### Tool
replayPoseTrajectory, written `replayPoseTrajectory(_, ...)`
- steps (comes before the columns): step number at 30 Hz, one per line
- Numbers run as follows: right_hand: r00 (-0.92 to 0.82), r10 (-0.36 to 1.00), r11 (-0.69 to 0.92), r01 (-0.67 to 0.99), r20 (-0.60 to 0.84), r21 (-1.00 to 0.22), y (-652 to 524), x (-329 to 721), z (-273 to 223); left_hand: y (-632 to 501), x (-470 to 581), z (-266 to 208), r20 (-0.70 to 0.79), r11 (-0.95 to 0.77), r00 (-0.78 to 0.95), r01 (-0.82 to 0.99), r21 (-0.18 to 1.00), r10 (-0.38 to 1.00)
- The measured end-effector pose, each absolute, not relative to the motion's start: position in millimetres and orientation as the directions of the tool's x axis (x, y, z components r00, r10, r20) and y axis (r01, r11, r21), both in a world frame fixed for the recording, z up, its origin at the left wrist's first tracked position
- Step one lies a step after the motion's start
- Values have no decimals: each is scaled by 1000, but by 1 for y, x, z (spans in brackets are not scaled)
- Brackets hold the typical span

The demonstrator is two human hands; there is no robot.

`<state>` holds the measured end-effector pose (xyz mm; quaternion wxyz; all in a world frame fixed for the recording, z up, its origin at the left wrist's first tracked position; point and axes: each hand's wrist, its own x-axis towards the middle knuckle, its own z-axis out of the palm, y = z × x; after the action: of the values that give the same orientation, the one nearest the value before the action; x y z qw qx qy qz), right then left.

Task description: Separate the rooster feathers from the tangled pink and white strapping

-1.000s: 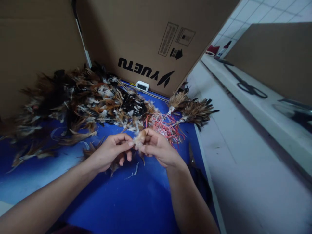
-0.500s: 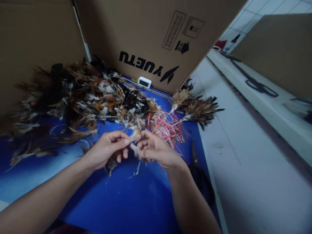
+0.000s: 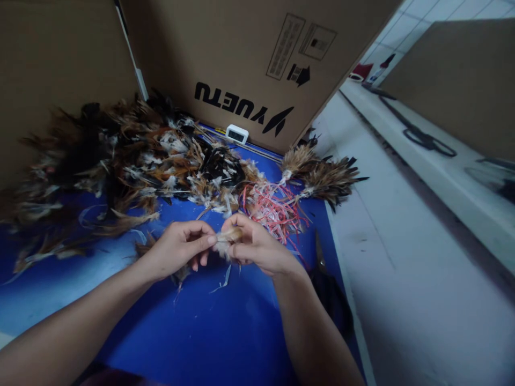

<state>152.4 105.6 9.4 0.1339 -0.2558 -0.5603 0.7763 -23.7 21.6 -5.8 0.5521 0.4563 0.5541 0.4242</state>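
The left hand (image 3: 177,249) is pinching a feather (image 3: 229,236). It is pointing sideways from that grip into the right hand (image 3: 259,246), which seems to be pinching it too.

The held feathers (image 3: 229,236) are tan and whitish; the feather pile (image 3: 169,155) mixes brown, black and white. The bundle (image 3: 332,177) is brown with blackish tips, the strands (image 3: 276,209) red and white, the table (image 3: 225,332) blue, the box (image 3: 233,48) brown with black print, the tiles (image 3: 406,37) white, dark-lined

Craft workshop, apparently; feather heap (image 3: 161,155), scissors (image 3: 321,265) on blue worktable (image 3: 225,332)
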Motion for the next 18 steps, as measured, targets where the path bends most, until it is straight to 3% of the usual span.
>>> replayPoseTrajectory(7,-777,586,-318,42,-231,-947,99,145,13,22,-26,-12,-182,183,-26,43,982,983)
replayPoseTrajectory(11,-625,751,-129,180,-215,-975,91,144,7,26,-38,-3,-138,118,-212,-108,987,967)
replayPoseTrajectory(15,-769,586,177,429,-256,-886,64,135,2,25,-62,15,-9,-113,-455,-241,964,891)
replayPoseTrajectory(18,-833,493,374,463,-250,-804,39,116,0,23,-78,24,105,-283,-546,-254,925,831)
